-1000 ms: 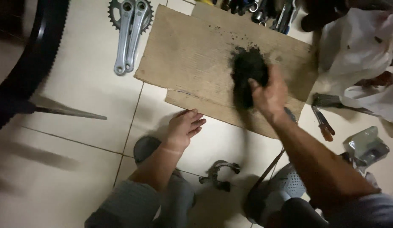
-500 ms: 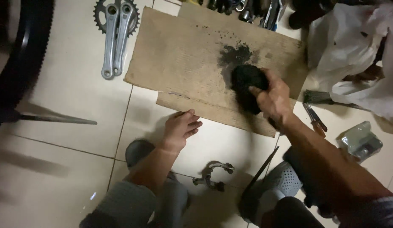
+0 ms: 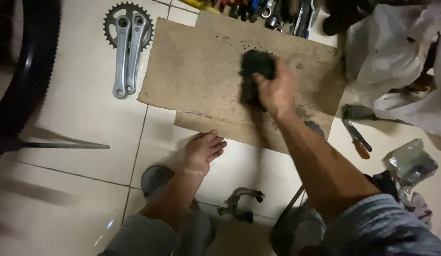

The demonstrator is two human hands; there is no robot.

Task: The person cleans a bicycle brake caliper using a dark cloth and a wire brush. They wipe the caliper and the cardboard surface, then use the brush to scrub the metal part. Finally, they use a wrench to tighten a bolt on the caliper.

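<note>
Gripping a black, grimy lump (image 3: 256, 71), blurred so its kind cannot be told, the right hand (image 3: 276, 90) is clenched around it over a sheet of brown cardboard (image 3: 197, 71) that lies flat on the tiled floor (image 3: 64, 109). Dark specks are scattered on the cardboard around the lump. The left hand is out of view, so whether it is released or closed cannot be told. A bare foot (image 3: 204, 150) rests on the tiles just beside the near edge of the cardboard, toes pointing toward it. Near the foot, lower down, lies a small metal brake part (image 3: 239, 201). Left of the cardboard, a pair of silver crank arms (image 3: 125, 57) with a toothed chainring lies on the tiles, and a black tyre (image 3: 28, 71) curves along the far left. To the right sit a brush (image 3: 358, 113), a screwdriver (image 3: 357, 138) and a white plastic bag (image 3: 396, 52). Assorted tools (image 3: 272, 10) line the cardboard's far edge.
</note>
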